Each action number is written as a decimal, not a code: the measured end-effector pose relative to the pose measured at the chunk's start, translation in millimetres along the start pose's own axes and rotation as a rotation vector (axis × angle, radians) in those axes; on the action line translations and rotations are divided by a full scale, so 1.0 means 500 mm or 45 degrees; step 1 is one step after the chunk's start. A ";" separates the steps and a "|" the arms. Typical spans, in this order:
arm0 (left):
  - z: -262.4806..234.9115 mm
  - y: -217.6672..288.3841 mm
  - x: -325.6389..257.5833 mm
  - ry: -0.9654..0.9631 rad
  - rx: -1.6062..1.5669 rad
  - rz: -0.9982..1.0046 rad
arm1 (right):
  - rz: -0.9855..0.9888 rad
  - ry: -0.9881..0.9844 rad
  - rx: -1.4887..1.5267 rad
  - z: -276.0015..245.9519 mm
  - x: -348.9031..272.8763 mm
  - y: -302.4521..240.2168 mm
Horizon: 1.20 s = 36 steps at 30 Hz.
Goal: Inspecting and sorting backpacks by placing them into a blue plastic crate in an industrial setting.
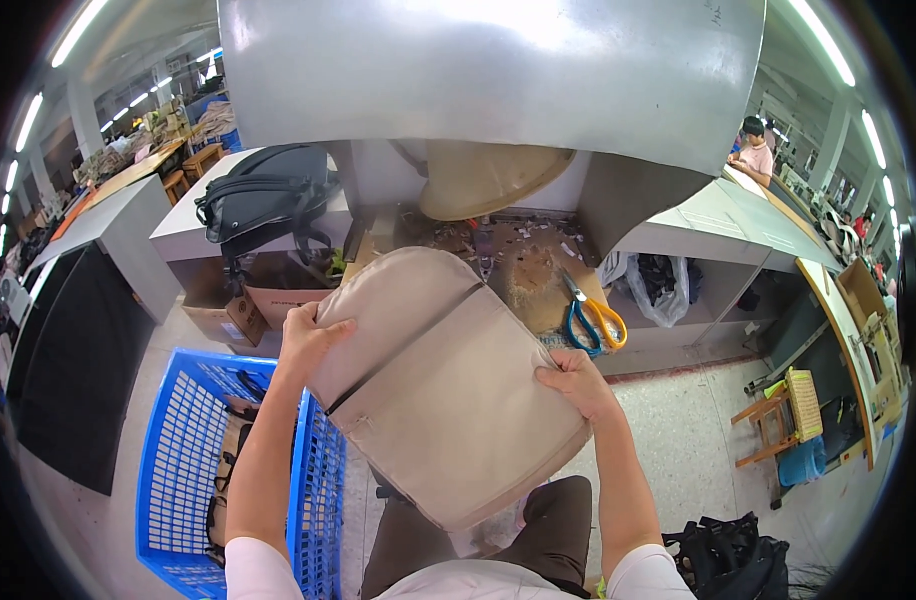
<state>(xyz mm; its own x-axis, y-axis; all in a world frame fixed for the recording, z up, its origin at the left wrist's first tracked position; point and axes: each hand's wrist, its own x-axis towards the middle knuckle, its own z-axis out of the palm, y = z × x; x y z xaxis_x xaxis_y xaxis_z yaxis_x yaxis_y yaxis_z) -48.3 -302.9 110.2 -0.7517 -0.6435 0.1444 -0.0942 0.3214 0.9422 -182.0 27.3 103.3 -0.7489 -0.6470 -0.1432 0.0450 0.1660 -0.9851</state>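
A beige fabric bag panel (458, 400) with rounded corners hangs in front of me, tilted, above my lap. A dark strip runs across it, nearer its far end. My left hand (316, 345) grips its left edge, thumb on top. On the opposite edge my right hand (578, 384) pinches the fabric, thumb over the face. The fingers under the panel are hidden. Just beyond my right hand, scissors (593, 318) with one blue and one orange handle lie on the littered bench surface (533, 275), points away from me.
A metal hood (488, 75) overhangs the bench. At my left stands a blue plastic basket (316, 500) holding beige and black pieces. A black backpack (268, 195) rests on the left counter. Black bags (733, 560) lie on the floor at right. A co-worker (754, 155) sits far right.
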 end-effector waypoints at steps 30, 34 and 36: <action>-0.179 0.144 -0.284 -0.492 0.693 -0.084 | -1.564 -0.219 -0.660 0.336 -0.020 -0.149; -0.350 0.080 -0.426 0.345 0.097 -0.460 | -0.444 -0.031 -0.347 0.309 -0.108 0.021; -0.435 0.069 -0.501 0.454 -0.208 -0.455 | -0.103 -0.756 -0.635 0.307 -0.149 0.112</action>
<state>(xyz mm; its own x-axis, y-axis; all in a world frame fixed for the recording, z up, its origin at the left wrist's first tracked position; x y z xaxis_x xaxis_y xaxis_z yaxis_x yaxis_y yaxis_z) 278.6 -281.6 172.2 -0.4200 -0.8985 -0.1276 -0.1796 -0.0555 0.9822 -22.3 -29.2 44.1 -0.2517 -0.9381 -0.2381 -0.4025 0.3252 -0.8557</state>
